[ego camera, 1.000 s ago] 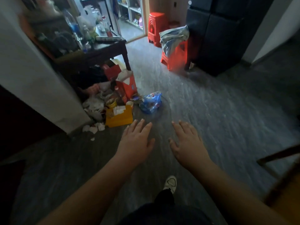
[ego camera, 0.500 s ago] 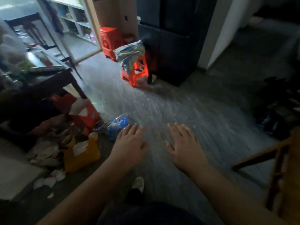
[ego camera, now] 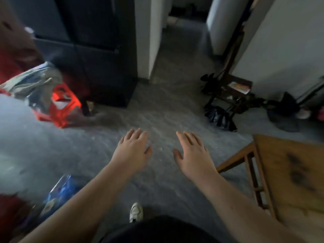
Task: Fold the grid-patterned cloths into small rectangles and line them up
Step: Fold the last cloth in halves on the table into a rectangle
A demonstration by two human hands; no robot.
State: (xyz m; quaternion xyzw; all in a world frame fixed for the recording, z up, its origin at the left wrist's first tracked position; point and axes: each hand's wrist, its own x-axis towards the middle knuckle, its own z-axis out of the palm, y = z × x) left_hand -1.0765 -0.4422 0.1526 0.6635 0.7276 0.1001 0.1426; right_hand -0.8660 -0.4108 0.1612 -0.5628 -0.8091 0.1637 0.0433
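Nearest the camera, dark clothing filled the bottom edge, and one pale shoe (ego camera: pixel 135 212) stood on the grey floor (ego camera: pixel 157 111) just beyond it. A blue bag (ego camera: pixel 57 195) lay at the lower left, partly behind the left forearm. A wooden table (ego camera: pixel 289 172) took up the lower right corner, its top bare and stained, its rails showing beside the right forearm.

Both arms reached forward over the floor. The left hand (ego camera: pixel 132 151) and the right hand (ego camera: pixel 192 155) were held palm down, fingers straight and a little spread, gripping nothing. They were apart, with a strip of floor between the thumbs, and neither touched any object.

Farther off on the left stood a red stool (ego camera: pixel 63 106). A crumpled cloth (ego camera: pixel 33 83) was draped over its top and hung down one side. It looked grey and blue, but it was too blurred to tell its pattern. It lay well apart from both hands.

On the right, at about the same depth, a black bag (ego camera: pixel 219 116) sat on the floor at the foot of a dark rack (ego camera: pixel 233 92), with more dark items along the wall beside it.

Behind the stool rose a tall dark fridge (ego camera: pixel 96 50). A white wall (ego camera: pixel 149 32) stood just beside it, and past that a dim passage (ego camera: pixel 184 41) ran back.
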